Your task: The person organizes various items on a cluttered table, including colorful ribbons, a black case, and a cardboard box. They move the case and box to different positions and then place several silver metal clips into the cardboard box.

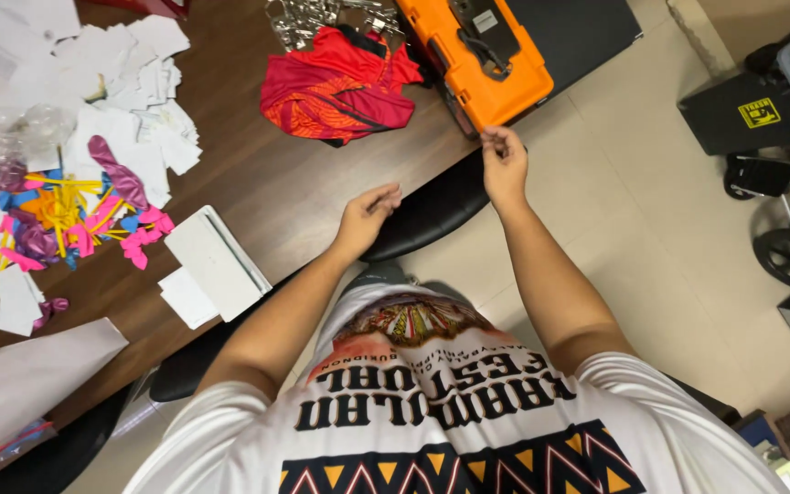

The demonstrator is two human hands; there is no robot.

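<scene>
- Orange plastic marks the thing nearest the hands: a hard orange case (482, 55) with a black latch on its lid, lying on the far right part of the dark wooden table (276, 197), its near corner jutting over the table's edge.
- The right hand (503, 160) is raised just below that near corner, fingertips pinched together and pointing up at it; whether it touches the case or nips something small I cannot tell.
- The left hand (368, 215) hangs at the table's near edge, well to the left of the case and nearer the person, fingers loosely curled with nothing visible in them.
- So the right hand is clearly the closer one; the case lies directly far of it, its long axis running from far left to near right.
- A red garment (340, 87) lies crumpled just left of the case.
- Farther left are white paper scraps (130, 82), a white pad (217, 261) and a heap of coloured balloons (75, 224).
</scene>
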